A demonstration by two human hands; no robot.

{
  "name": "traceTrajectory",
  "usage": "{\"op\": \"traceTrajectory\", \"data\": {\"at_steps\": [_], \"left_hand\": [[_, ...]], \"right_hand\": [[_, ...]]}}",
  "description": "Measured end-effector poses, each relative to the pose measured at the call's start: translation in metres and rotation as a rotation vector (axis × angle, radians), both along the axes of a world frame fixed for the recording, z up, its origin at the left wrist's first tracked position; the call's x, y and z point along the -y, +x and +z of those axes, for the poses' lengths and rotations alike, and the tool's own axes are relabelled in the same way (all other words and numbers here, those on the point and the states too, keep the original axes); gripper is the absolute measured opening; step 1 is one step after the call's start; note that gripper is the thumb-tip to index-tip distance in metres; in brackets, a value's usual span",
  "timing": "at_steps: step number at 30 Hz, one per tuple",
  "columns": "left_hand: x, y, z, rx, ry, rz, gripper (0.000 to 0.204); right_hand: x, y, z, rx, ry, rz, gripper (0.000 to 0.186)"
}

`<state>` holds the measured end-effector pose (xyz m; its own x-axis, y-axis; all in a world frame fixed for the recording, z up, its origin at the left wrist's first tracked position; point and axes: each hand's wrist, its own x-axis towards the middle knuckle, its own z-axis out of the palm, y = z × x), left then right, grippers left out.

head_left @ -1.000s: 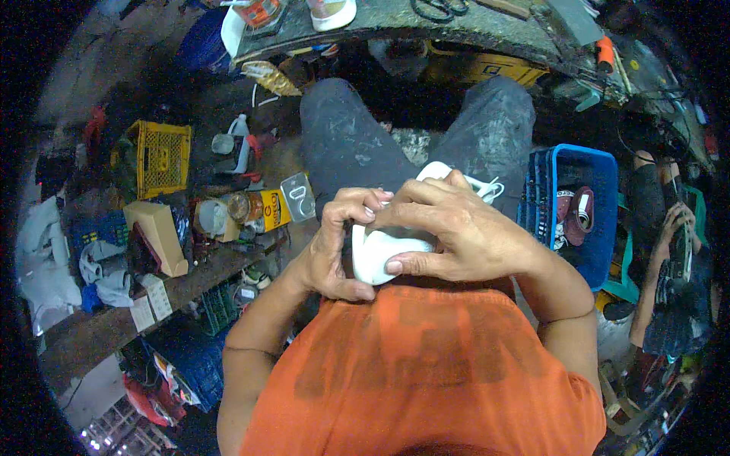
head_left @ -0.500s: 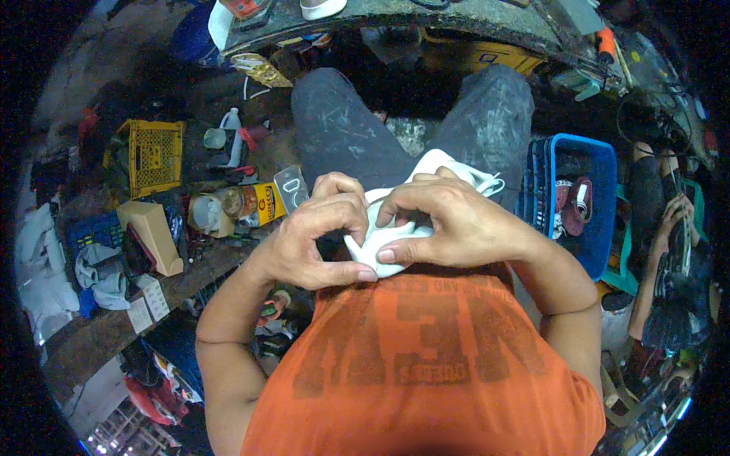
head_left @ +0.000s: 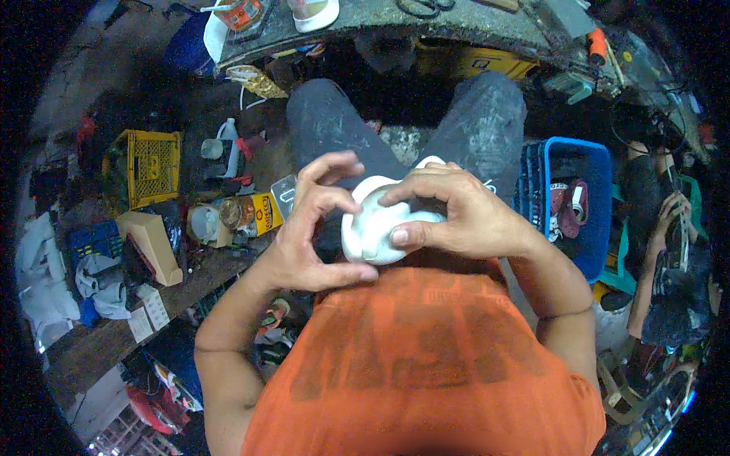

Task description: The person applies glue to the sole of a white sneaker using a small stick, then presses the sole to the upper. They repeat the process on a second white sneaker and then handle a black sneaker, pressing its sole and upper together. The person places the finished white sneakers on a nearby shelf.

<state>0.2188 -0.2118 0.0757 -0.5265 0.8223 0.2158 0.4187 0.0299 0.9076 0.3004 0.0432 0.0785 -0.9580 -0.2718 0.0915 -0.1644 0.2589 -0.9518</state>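
Note:
Across my lap lies a white shoe (head_left: 372,219), its rounded end toward my left hand and white lace ends showing beyond my right hand. My right hand (head_left: 468,213) grips it, thumb pressed on the near side and fingers over the top; part of the shoe is hidden under this hand. My left hand (head_left: 315,224) is spread around the rounded end, with the thumb along its near edge and one fingertip close to the far rim. A gap shows between the left palm and the shoe, so light contact there is hard to judge.
Ahead is a workbench (head_left: 365,42) bearing another white shoe (head_left: 315,17). Blue baskets (head_left: 582,144) with dark red shoes stand right; beyond them is another person's hand (head_left: 673,209). On the left are a yellow crate (head_left: 156,167), a cardboard box (head_left: 156,247) and a white bottle (head_left: 228,137).
My left hand has opened wider, its fingers lifting off the shoe. The shoe's rounded end now shows more fully, and its opening has turned out of sight. My right hand keeps its grip.

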Motion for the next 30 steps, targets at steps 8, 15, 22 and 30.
{"op": "traceTrajectory", "data": {"at_steps": [8,15,22,30], "left_hand": [[-0.062,-0.034,-0.090,0.375,0.343,0.238,0.106],[-0.114,-0.068,-0.112,0.874,0.476,0.261,0.068],[-0.162,-0.034,-0.136,0.914,0.448,0.320,0.066],[-0.175,-0.039,-0.167,0.997,0.568,0.479,0.092]], "right_hand": [[-0.023,-0.031,-0.024,-0.086,0.310,-0.242,0.073],[-0.058,-0.052,-0.070,0.192,-0.121,-0.490,0.049],[-0.050,-0.048,-0.089,0.066,-0.026,-0.587,0.073],[-0.039,-0.045,-0.094,0.178,0.101,-0.769,0.062]]}}
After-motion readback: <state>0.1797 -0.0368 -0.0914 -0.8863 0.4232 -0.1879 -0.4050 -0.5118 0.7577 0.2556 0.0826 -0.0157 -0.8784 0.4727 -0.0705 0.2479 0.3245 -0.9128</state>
